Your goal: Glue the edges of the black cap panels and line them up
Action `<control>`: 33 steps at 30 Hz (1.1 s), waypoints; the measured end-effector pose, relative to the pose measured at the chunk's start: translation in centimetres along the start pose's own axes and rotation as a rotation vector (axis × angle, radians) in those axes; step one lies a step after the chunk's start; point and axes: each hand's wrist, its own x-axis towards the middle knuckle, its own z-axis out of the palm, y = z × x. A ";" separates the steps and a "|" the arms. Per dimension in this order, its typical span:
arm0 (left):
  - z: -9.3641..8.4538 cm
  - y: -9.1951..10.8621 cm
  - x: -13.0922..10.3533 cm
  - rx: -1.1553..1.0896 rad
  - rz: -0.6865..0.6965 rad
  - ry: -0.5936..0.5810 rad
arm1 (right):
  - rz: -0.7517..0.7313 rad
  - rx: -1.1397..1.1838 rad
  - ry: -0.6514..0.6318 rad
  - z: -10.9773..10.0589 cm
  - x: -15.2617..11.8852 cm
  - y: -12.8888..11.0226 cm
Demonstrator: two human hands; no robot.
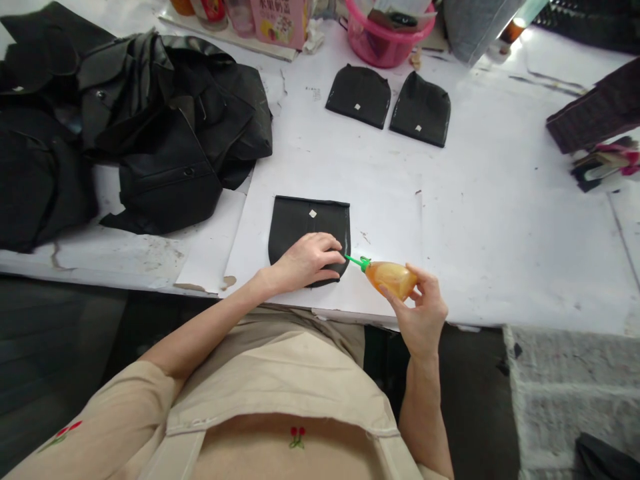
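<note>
A black rounded piece with a small white label lies flat near the table's front edge. My left hand rests on its lower right part, fingers bent and a little apart, pressing its surface. In my right hand is a squeeze bottle of amber liquid, tilted on its side. The bottle's green nozzle points left, and its tip is at the piece's right edge, close to my left fingertips. Two similar black pieces lie further back.
Black material is heaped on the left of the white-covered table. A pink basket and a pink carton stand at the back. A dark object lies at the right, above small tools.
</note>
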 end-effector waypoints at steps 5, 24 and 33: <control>1.3 0.3 -1.7 0.003 0.006 -0.014 | -0.002 -0.025 -0.003 -0.1 -0.3 0.1; 1.9 0.5 -1.5 0.086 -0.025 0.022 | 0.034 0.011 0.030 -0.3 -2.0 0.1; 1.9 0.7 -1.4 0.105 -0.036 0.036 | 0.036 0.013 0.015 -0.6 -3.0 0.1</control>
